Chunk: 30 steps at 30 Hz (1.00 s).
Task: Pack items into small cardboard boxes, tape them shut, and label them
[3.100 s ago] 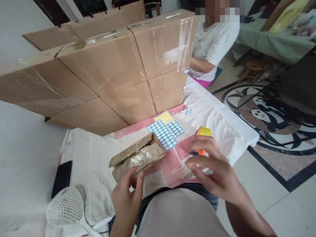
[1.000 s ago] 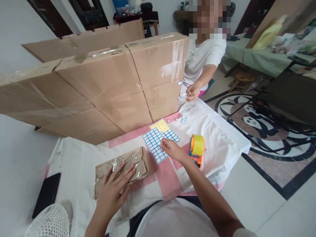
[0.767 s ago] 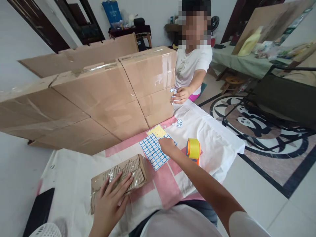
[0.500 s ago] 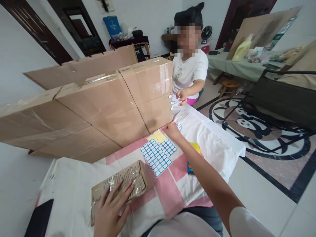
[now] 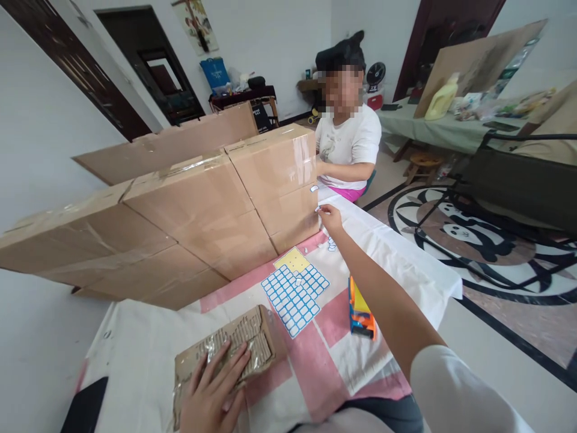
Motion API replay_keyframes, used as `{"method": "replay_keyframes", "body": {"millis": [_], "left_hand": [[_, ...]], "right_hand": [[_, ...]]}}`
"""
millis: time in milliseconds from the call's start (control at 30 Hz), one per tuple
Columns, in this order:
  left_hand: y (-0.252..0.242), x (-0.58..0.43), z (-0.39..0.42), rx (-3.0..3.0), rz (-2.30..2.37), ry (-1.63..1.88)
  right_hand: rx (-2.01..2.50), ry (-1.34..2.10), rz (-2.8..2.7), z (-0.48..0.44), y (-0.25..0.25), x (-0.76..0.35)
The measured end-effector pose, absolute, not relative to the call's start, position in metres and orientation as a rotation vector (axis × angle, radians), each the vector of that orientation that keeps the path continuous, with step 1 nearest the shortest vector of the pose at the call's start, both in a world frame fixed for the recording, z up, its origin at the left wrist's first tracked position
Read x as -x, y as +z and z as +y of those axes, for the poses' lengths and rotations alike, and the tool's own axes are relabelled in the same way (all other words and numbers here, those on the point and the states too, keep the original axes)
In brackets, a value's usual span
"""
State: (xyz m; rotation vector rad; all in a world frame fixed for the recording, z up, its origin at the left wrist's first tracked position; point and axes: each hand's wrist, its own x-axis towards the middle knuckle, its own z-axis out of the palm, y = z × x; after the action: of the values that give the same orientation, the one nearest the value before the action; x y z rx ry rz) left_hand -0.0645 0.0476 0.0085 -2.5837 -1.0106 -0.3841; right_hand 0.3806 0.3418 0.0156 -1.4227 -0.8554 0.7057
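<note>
My left hand (image 5: 216, 388) lies with fingers spread on a small taped cardboard box (image 5: 265, 340). Beside the stacked cartons (image 5: 189, 198), my right hand (image 5: 331, 218) pinches a small white sticker (image 5: 318, 208) by the right carton's edge. Another sticker (image 5: 314, 189) clings to that edge just above. A sheet of blue-bordered stickers (image 5: 291, 304) lies on the table, its yellow backing (image 5: 293, 261) bare at the far end. One loose sticker (image 5: 298, 281) rests on the sheet. More stickers (image 5: 332, 244) sit near my right wrist.
A blue, orange and yellow tape dispenser (image 5: 361, 310) lies under my right forearm. Across the table sits a person (image 5: 349, 144), hands hidden behind the cartons. A black flat object (image 5: 83, 406) is at lower left. A dark folding chair (image 5: 518, 186) stands on the right.
My right hand has risen from the table by the sheet to the carton's edge, where fewer stickers hang. The other person's hand has withdrawn behind the cartons. My left hand stays on the box.
</note>
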Motion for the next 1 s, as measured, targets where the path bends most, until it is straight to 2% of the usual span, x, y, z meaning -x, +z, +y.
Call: {"method": "replay_keyframes", "body": {"millis": [100,200,400,500,733,1000], "left_hand": [[0.009,0.064,0.051,2.581,-1.009,-0.382],[0.01,0.063,0.053,2.597,-1.027,-0.379],[0.016,0.062,0.049,2.652,-1.101,-0.386],[0.019,0.062,0.047,2.679,-1.122,-0.378],[0.02,0.063,0.047,2.692,-1.145,-0.361],[0.016,0.067,0.045,2.657,-1.184,-0.394]], "right_hand": [[1.409,0.721,-0.827,0.333,0.025,-0.376],[1.392,0.912,-0.857,0.303,0.022,-0.343],[1.185,1.589,-1.142,0.178,-0.04,-0.228],[1.079,1.766,-1.209,0.13,-0.068,-0.203],[0.93,1.783,-1.353,0.119,-0.094,-0.207],[1.009,1.536,-1.512,0.116,-0.079,-0.204]]}}
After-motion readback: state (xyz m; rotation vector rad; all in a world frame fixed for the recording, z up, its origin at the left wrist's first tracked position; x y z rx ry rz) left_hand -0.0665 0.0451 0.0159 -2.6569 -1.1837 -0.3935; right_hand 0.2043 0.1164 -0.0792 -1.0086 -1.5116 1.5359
